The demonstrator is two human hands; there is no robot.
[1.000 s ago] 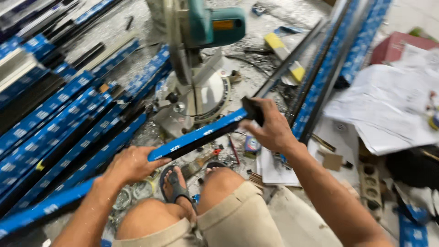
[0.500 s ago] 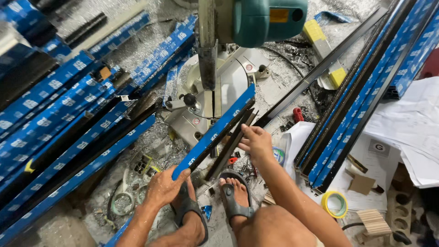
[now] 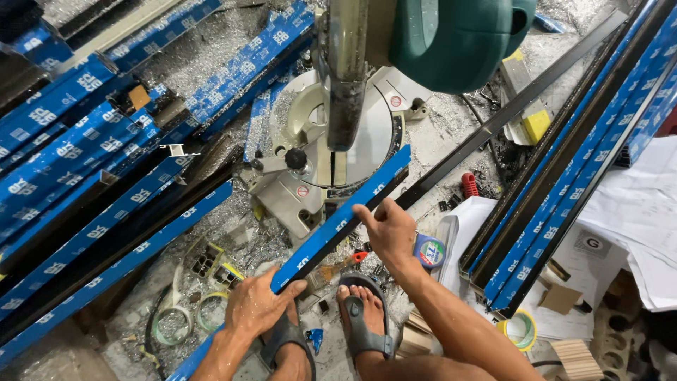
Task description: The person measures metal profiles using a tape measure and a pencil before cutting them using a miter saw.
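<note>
Left of my fingers lie stacks of blue-wrapped profiles point(image 3: 77, 152) among metal shavings point(image 3: 233, 233). Below them sit rolls of tape point(image 3: 173, 326). Right of my fingers run more long profiles point(image 3: 564, 176), with white papers point(image 3: 635, 212), a yellow tape roll point(image 3: 520, 329) and wooden blocks point(image 3: 575, 358) beyond.

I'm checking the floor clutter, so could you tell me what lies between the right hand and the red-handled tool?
In the head view, a round blue tin lies between the right hand and the red-handled tool.

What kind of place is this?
Probably a metal-cutting workshop floor: a green-motored mitre saw, long blue-wrapped metal profiles lying around, and silvery shavings strewn over the ground.
</note>
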